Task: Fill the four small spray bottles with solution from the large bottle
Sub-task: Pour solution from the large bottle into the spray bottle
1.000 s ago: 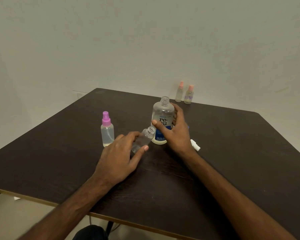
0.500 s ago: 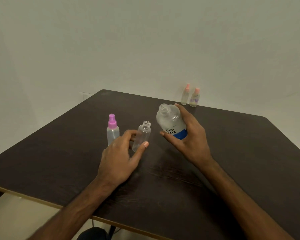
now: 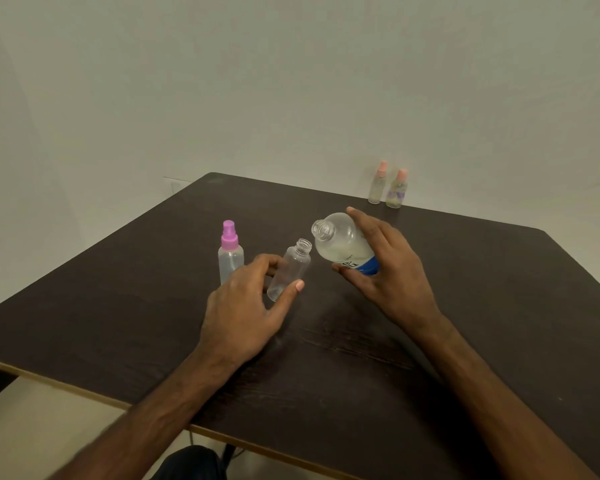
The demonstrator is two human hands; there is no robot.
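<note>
Nearest the table's (image 3: 84, 327) front edge, the left hand (image 3: 246, 317) curls its thumb and fingers around the lower body of the open small bottle (image 3: 290, 271), a clear, thin-walled plastic cylinder with a threaded neck and no cap, leaning to the right. Just beyond and to the right of it, the right hand (image 3: 385, 275) is wrapped firmly around the large bottle (image 3: 343, 247), lifted off the table and tipped so its open, threaded mouth points toward the small bottle's neck, close above it but not touching. Its translucent rounded shoulders show cloudy solution pooling toward the low side, and a blue label band sits under the fingers. The likely trouble is the mismatch of mouths: the large opening is wider than the small neck, so a quick tilt could send solution down the outside and across the dark, wood-grained top. The light small bottle could also slip or tip under the stream if the left hand's hold loosens. Left of the hands, toward the left edge, stands a capped spray bottle (image 3: 230, 254) with a purple pump. At the far edge, against the wall, two small bottles (image 3: 387, 187) with pink tops stand side by side.
</note>
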